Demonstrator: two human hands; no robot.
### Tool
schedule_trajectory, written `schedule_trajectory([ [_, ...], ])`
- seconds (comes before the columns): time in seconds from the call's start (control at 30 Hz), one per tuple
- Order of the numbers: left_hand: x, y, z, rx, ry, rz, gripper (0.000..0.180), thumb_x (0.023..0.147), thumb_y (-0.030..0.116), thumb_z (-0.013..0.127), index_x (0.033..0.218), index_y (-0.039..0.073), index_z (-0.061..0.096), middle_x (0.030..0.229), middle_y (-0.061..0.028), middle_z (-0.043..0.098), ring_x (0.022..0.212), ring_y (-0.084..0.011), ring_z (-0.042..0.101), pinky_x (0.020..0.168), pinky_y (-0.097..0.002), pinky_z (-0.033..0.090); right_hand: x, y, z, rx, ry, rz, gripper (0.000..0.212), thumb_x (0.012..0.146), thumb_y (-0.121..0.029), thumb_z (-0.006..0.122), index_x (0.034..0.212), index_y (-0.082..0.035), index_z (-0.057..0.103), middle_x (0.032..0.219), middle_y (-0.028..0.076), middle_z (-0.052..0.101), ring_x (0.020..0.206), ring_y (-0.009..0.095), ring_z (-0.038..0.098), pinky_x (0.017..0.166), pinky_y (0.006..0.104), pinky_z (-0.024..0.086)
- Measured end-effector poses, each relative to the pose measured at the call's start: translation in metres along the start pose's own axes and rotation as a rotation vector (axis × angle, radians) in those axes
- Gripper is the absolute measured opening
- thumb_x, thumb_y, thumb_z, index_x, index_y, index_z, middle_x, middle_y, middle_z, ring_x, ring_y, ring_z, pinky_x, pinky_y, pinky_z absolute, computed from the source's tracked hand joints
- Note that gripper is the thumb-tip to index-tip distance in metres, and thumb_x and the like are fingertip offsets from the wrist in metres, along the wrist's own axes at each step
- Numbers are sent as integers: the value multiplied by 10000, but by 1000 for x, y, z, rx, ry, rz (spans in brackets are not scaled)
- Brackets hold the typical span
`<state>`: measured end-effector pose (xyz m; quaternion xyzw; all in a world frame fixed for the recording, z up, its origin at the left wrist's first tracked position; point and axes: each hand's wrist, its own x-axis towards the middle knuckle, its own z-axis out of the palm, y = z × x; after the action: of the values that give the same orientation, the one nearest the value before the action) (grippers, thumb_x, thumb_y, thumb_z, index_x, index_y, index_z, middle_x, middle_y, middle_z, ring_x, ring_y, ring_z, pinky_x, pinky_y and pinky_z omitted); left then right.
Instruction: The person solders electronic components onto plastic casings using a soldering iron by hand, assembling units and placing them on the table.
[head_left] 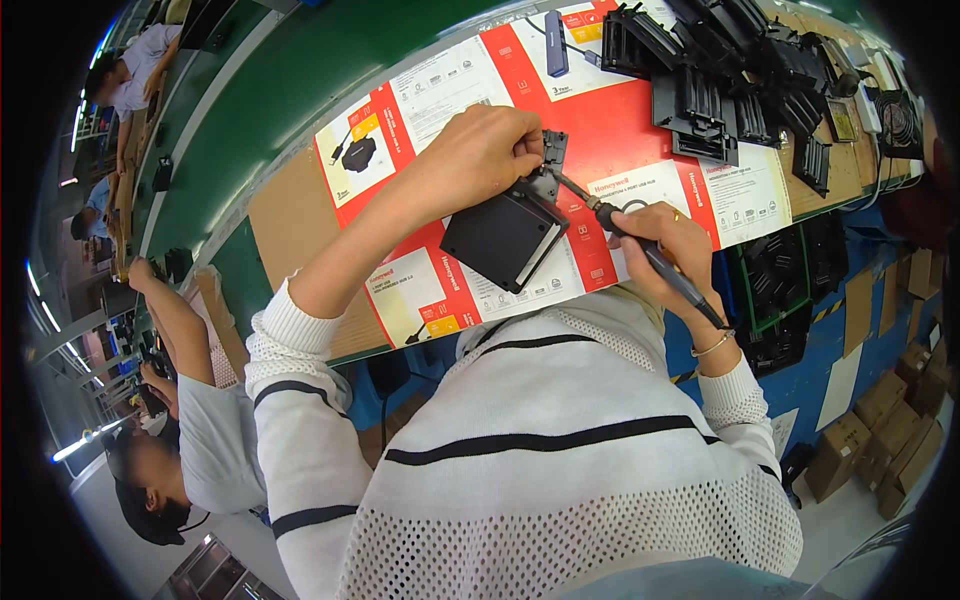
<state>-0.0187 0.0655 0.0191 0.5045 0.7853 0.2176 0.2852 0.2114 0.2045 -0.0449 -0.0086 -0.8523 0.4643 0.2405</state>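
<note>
My right hand [668, 245] is wrapped round the black handle of a soldering iron [682, 284]. Its metal tip points up and left, toward the joint between a flat black box-shaped housing [498, 238] and a small dark bracket-like part [554, 148]. Fingers pinched, my left hand [490, 150] is at the housing's upper edge beside that small part. Whatever sits between those fingertips is too small to make out. The housing lies tilted on printed red and white card sheets [610, 110], with a pale strip along its right side.
Many black plastic housings [690, 100] are piled at the far right, near cables and a white power strip [868, 108]. A green-edged crate [775, 275] of black parts stands below the table's right side. Cardboard boxes [838, 455] sit on the floor. Other people work at left.
</note>
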Motion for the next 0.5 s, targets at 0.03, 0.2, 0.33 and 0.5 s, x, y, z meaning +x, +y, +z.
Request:
schedule_trajectory([
  [0.03, 0, 0, 0, -4, -3, -7, 69, 843, 24, 683, 809, -21, 644, 766, -99, 644, 659, -189, 571, 643, -313, 474, -3, 0, 1, 45, 27, 61, 206, 814, 7, 671, 1017, 22, 707, 837, 111, 722, 692, 180, 693, 607, 218, 483],
  [0.2, -1, 0, -1, 5, -4, -13, 66, 838, 20, 682, 810, -22, 640, 763, -95, 643, 656, -188, 569, 641, -312, 472, -7, -3, 3, 167, 113, 223, 222, 796, 7, 683, 1016, 25, 712, 848, 106, 724, 697, 174, 668, 628, 234, 488],
  [0.33, -1, 0, -1, -25, 19, 51, 85, 846, 52, 669, 813, -16, 629, 741, -91, 627, 643, -200, 549, 629, -323, 455, -8, -11, 2, 241, 186, 279, 240, 801, -4, 684, 1038, 24, 714, 873, 105, 728, 722, 179, 660, 643, 253, 496],
  [0.5, 0, -1, -8, -40, -22, -59, 189, 869, 171, 648, 801, 1, 601, 706, -97, 579, 639, -237, 513, 652, -343, 442, -4, -5, -10, 228, 179, 221, 280, 833, -32, 669, 1105, 32, 692, 905, 129, 723, 720, 190, 684, 679, 266, 547],
])
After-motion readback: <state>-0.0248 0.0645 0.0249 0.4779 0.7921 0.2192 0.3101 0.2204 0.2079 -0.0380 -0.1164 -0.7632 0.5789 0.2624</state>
